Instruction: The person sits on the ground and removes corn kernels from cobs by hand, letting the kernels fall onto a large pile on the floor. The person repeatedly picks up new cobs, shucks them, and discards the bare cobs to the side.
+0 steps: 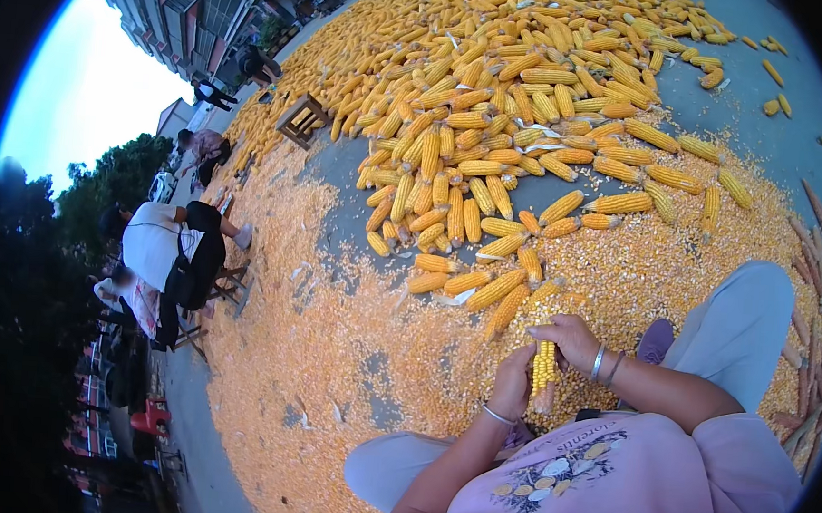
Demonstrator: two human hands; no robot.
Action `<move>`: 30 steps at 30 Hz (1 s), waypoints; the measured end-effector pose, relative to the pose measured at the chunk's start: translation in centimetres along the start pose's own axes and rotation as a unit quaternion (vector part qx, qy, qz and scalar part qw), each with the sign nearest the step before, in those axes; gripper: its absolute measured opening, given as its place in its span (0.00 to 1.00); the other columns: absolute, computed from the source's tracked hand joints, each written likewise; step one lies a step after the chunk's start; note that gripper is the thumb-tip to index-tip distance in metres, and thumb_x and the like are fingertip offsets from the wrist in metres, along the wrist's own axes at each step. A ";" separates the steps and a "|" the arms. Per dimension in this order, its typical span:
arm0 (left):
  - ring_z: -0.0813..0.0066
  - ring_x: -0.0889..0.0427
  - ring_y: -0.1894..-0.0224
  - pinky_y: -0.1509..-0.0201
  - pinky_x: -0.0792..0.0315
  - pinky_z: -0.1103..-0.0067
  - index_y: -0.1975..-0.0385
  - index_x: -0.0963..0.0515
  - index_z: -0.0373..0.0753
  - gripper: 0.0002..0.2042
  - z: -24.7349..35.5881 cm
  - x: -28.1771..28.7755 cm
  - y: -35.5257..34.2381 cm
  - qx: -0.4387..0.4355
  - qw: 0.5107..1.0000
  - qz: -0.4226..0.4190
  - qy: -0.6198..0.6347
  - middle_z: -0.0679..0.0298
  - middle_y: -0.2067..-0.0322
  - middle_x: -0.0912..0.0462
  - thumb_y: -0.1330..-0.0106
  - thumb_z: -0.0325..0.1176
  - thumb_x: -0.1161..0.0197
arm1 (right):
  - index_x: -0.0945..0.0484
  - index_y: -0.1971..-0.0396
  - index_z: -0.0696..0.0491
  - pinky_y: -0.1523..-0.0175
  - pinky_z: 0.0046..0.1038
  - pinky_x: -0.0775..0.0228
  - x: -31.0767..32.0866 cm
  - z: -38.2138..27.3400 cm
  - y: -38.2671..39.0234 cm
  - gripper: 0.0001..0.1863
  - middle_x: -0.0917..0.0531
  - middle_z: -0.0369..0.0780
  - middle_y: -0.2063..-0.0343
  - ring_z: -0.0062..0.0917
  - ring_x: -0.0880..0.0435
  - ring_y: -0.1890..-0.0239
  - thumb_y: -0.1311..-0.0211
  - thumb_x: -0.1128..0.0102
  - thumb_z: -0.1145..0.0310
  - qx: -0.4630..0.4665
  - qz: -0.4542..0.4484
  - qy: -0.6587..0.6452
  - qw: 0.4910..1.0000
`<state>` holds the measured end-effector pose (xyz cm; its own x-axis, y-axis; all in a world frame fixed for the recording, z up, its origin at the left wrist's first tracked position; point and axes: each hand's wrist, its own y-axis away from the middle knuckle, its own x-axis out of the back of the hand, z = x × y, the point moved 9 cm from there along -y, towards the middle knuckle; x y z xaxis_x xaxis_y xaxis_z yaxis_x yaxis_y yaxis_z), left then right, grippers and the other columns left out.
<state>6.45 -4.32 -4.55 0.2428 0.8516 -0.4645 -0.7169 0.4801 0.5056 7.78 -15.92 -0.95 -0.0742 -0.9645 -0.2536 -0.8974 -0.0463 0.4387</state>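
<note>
one corn cob [545,363] sits between the two hands, above the person's lap — the left hand [512,386] grasps it from the left side, the right hand [573,343] is closed on its upper end, though which fingers press hardest i cannot tell. that cob looks only partly stripped: yellow rows remain along it, while its lower end shows pale and bare. as for what is done, loose kernels [272,399] cover much of the ground, and bare cobs [816,207] lie along the right edge. far more seems left — the big heap of whole ears [529,74] ahead looks unshelled, with some ears reaching close to the hands.
</note>
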 end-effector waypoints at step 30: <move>0.68 0.20 0.81 0.86 0.32 0.78 0.59 0.26 0.37 0.20 0.7 -1.7 1.3 0.046 0.999 0.004 -0.018 0.59 0.72 0.19 0.23 0.48 0.59 | 0.23 0.68 0.56 0.73 0.22 0.35 1.4 -1.1 -0.3 0.15 0.22 0.34 0.78 0.15 0.29 0.77 0.39 0.35 0.58 0.132 0.050 0.054 0.989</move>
<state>5.58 -5.02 -2.55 0.2615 0.8617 -0.4349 -0.6564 0.4891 0.5744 8.41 -17.60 -0.45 -0.1334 -0.9838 -0.1199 -0.9711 0.1056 0.2139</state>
